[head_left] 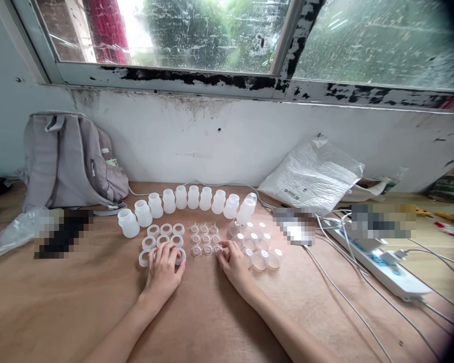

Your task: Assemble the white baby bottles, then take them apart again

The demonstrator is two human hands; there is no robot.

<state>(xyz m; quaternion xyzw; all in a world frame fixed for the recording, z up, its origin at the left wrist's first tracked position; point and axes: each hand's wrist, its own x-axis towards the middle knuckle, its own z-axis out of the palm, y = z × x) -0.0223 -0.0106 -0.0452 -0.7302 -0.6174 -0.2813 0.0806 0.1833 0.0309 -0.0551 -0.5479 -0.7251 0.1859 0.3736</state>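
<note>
Over the front row of translucent screw rings (178, 228) lies my left hand (163, 269), fingers spread and bent a little. It covers part of the front rings; one ring (180, 256) shows beside its thumb and forefinger. My right hand (235, 264) pinches a clear bottle nipple (218, 249) at the right end of the front nipple row, with the fingertips near the table. Other clear nipples (205, 239) stand in rows between my hands. Clear domed caps (259, 261) sit right of my right hand. Behind runs a curve of frosted baby bottles (193, 197); the rightmost bottle (246, 207) is capped and leans.
A grey backpack (68, 161) leans on the wall at left, near a clear plastic bag (18, 229). At right are a silvery plastic packet (314, 174), a white power strip (382, 267) and loose cables (336, 297) crossing the wooden table (196, 322).
</note>
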